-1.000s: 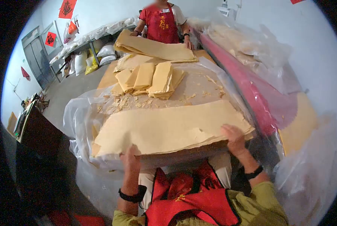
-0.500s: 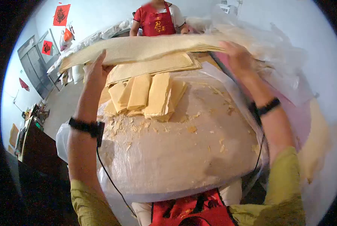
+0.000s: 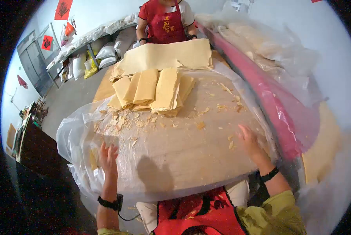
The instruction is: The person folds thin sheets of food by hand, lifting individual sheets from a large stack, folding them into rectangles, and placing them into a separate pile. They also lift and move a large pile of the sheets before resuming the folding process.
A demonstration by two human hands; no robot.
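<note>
My left hand is over the near left part of the table with its fingers apart, holding nothing. Opposite it, my right hand hovers near the right edge, also empty and with fingers stretched out. Between and beyond them, folded pale-yellow sheets lie in a small overlapping heap. Behind that heap is a wide stack of flat, thin pale-yellow sheets, torn along some edges. Broken yellow flakes are scattered in front of the heap, nearer to my left hand.
Clear plastic film covers the table and hangs over its left side. A person in a red apron stands at the far end. Along the right runs a pink-covered surface with plastic-wrapped sheets. White sacks sit under a bench behind.
Both hands have let go of the long sheet and drawn back toward me, low over the table. That sheet now lies on the far stack, in front of the other person.
</note>
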